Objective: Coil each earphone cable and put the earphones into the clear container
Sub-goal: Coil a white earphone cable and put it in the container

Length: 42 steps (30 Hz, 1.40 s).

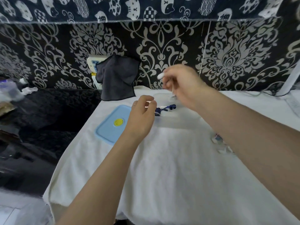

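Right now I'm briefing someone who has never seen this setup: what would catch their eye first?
Probably the two bare arms reaching over the white cloth, the right hand raised and pinching white earphones above the clear container. The left hand hovers at the container's left edge, beside blue earphones lying inside. A light blue lid sits left of that.

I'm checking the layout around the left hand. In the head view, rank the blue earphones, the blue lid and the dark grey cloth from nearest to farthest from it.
From the left hand:
1. Blue earphones, just to its right.
2. Blue lid, just to its left, slightly farther.
3. Dark grey cloth, hanging at the wall behind.
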Each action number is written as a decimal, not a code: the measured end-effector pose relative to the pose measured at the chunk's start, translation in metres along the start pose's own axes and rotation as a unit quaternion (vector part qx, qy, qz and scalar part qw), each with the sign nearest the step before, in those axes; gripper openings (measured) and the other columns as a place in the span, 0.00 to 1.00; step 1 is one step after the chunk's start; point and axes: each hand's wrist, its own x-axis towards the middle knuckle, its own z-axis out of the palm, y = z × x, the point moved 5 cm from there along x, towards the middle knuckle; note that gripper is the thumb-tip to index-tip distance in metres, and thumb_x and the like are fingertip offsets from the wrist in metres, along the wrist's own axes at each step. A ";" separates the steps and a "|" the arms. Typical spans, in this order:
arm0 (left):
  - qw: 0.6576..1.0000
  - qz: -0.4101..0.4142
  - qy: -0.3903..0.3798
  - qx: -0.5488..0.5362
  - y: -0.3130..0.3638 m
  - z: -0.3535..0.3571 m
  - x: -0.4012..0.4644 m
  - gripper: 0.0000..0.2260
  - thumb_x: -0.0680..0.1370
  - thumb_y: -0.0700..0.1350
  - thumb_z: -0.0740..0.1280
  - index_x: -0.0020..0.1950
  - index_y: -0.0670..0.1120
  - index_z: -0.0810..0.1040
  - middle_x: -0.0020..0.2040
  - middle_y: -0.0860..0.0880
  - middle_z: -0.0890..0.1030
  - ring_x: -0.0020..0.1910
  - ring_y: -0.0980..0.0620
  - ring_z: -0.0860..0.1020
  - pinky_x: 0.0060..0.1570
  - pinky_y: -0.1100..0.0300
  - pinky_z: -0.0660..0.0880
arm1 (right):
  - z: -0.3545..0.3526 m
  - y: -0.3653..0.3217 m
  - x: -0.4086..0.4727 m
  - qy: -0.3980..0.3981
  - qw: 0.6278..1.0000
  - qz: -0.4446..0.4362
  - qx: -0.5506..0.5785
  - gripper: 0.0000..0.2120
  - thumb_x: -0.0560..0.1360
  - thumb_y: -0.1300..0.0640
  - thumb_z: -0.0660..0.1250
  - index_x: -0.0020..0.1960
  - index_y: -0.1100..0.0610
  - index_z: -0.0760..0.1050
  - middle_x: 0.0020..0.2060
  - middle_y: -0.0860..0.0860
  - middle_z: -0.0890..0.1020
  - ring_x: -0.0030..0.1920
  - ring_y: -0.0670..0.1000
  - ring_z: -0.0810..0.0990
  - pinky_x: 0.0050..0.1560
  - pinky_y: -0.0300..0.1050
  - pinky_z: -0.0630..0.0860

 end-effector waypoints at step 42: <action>0.950 0.060 -0.120 0.281 -0.015 0.047 -0.066 0.11 0.80 0.44 0.65 0.54 0.41 0.65 0.50 0.43 0.75 0.47 0.43 0.76 0.42 0.56 0.66 | -0.135 0.049 -0.128 0.061 0.729 0.032 -0.681 0.11 0.73 0.59 0.69 0.56 0.54 0.80 0.53 0.54 0.80 0.56 0.59 0.75 0.51 0.49 0.70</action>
